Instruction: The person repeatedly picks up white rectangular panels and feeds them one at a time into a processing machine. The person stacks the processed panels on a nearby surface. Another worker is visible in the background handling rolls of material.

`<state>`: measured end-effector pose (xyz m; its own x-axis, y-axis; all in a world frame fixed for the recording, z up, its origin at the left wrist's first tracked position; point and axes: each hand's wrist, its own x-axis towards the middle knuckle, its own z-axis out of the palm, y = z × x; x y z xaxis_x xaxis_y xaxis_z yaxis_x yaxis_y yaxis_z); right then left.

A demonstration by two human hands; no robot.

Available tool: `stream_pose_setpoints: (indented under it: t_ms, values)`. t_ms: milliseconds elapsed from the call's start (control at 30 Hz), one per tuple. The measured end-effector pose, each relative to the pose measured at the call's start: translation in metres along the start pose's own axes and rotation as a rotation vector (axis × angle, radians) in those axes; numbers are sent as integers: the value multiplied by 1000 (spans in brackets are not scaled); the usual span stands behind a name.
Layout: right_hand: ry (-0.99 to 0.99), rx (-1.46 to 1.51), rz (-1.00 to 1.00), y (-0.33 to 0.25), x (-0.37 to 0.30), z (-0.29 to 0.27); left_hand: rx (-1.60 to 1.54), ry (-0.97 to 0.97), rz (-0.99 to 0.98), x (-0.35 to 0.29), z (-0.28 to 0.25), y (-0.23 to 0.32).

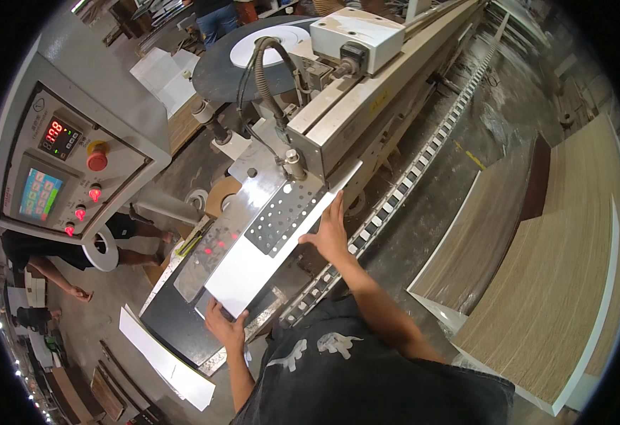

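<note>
A narrow white panel [243,280] lies slantwise on the metal table of an edge-banding machine [356,131]. My left hand [226,329] holds its near end, fingers and thumb spread about the corner. Farther along, my right hand [330,234] grips the long edge on my side, fingers stretched along it and thumb apart on the near side. A dark plate with white dots [282,221] shows beside the panel, under the machine's head. The undersides of both hands' grips are hidden.
A control box [76,170] with a lit screen and red button stands at left. Wood-grain boards [537,304] are stacked at right, beyond a roller track [409,177]. A round reel table [218,74] stands behind. Another person's arm [58,276] shows at left.
</note>
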<state>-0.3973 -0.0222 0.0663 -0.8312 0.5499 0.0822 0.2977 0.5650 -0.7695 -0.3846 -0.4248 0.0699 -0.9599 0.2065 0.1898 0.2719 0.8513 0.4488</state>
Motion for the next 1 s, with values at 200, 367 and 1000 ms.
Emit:
stream_pose_setpoints:
  t_ms: [200,367,1000]
  values:
    - [-149,651,388,38,-15,19,75,-22,131,35,30,54]
    - [-563,1133,606,-67,-104,19,-38,-56,110,54,58,106]
    - [94,1504,519,-47,-52,-18,-587,-383,469,5,-41,53]
